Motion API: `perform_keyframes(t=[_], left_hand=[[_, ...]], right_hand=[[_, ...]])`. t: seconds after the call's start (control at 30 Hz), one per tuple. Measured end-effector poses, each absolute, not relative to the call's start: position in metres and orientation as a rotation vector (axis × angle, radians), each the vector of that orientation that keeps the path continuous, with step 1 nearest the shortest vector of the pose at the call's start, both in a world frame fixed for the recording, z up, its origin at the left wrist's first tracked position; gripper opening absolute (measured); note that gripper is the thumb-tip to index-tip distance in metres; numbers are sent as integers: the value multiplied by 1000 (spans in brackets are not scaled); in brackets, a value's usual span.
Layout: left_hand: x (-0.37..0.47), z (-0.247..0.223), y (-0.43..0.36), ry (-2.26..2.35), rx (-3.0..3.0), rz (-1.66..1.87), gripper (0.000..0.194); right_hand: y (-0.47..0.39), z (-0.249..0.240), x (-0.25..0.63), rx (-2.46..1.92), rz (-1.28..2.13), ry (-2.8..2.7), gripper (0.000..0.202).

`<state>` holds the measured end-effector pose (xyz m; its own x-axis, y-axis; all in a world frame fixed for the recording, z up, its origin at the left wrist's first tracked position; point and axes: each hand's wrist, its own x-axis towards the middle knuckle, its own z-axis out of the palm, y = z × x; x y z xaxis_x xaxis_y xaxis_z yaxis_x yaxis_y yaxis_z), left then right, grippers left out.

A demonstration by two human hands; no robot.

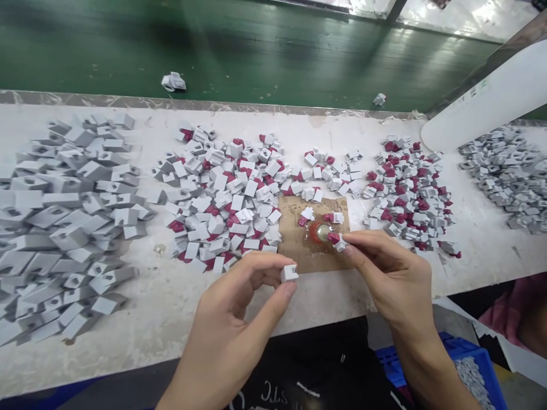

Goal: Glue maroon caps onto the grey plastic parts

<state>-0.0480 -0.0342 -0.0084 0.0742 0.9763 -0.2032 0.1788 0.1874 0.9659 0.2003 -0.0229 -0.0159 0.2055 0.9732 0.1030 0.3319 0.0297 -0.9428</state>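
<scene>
Between thumb and index finger, my left hand [243, 324] pinches a small light-grey plastic block [289, 273] with a notch in its side. My right hand [388, 273] grips a small grey-and-maroon plastic piece [337, 241] at its grey end. The piece's maroon end is over a round metal-and-red item [319, 232], which sits in wet-looking liquid on a brown cardboard sheet [294, 250]. Two more grey-and-maroon pieces lie on the cardboard, one of them this part [306, 216]. The two held pieces are apart.
Larger grey blocks [68, 228] are heaped at left. Grey-and-maroon pieces form a middle pile [231, 193] and a right pile [410, 188]. Small grey parts [508, 171] lie far right, past a white tube [487, 97]. Behind runs a green belt [256, 62]; a blue crate [470, 364] stands below.
</scene>
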Motion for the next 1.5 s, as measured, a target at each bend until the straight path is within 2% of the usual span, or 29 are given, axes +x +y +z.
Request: perform_keyframes(t=[0.27, 0.6, 0.93, 1.2, 1.4, 1.5], left_hand=[[-41, -5, -24, 1280, 1247, 973, 18], [-2, 11, 6, 916, 933, 966, 9], [3, 7, 14, 823, 891, 954, 7], [-12, 12, 8, 970, 1199, 954, 11], [-45, 29, 28, 1097, 1520, 881, 13], [-68, 46, 60, 1218, 1700, 836, 6]], right_hand=[[-24, -10, 200, -1459, 862, -1213, 19], [-18, 8, 204, -1166, 1325, -904, 13], [-21, 6, 204, -1244, 1230, -1010, 11], [-16, 27, 199, -1269, 1164, -1264, 22], [18, 48, 189, -1214, 1282, -1561, 23], [64, 60, 193, -1280, 1143, -1734, 22]])
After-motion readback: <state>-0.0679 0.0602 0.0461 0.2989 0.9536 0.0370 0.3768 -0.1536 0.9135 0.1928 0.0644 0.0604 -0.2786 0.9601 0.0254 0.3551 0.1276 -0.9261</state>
